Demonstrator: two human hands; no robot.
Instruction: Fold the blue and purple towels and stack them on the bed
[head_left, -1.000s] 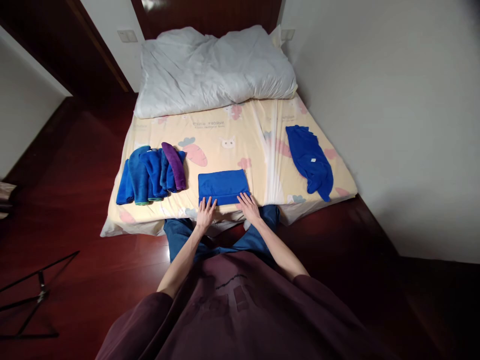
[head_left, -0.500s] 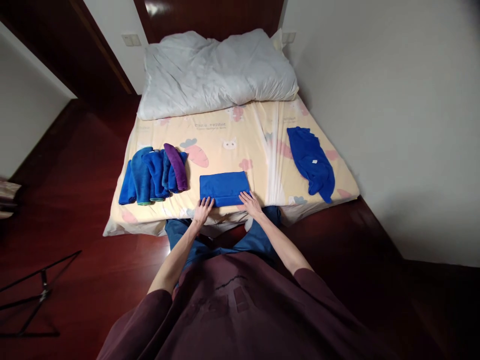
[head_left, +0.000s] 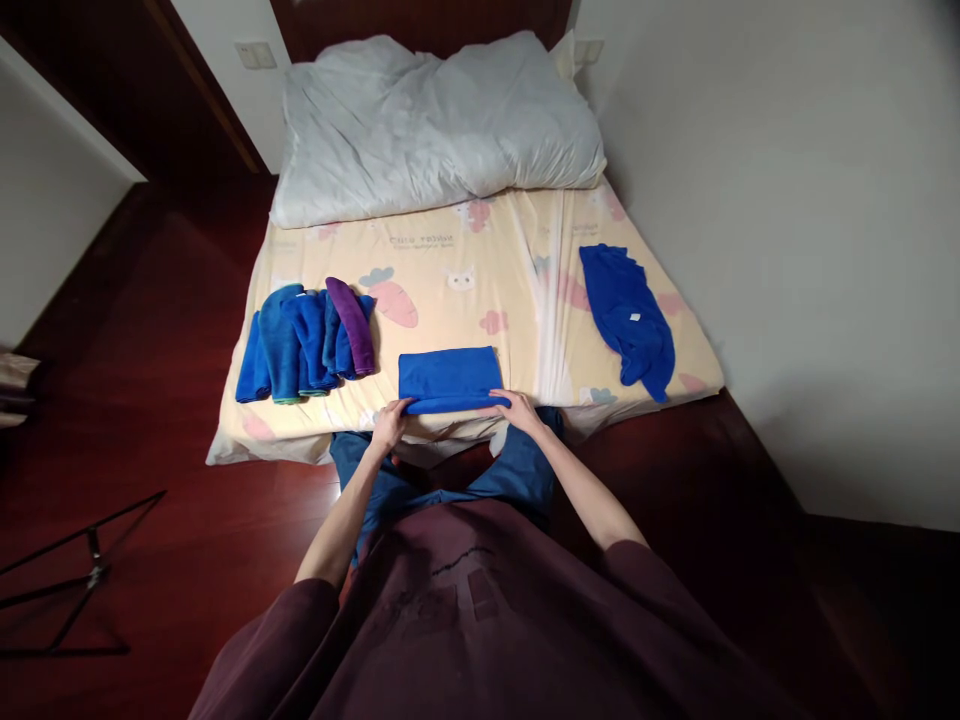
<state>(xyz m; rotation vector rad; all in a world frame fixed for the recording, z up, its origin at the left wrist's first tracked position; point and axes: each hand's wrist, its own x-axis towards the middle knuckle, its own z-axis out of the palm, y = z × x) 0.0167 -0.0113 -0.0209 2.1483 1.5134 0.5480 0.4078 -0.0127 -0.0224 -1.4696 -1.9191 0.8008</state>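
Both hands grip the near edge of the folded blue towel.

Left hand closes its fingers on the near-left corner of the folded blue towel; right hand closes on the near-right corner. The towel lies flat at the near edge of the mattress, directly ahead of and between the hands. A row of folded towels lies just to its left, a loose blue cloth lies well apart to its right, and a white duvet is bunched at the far end.
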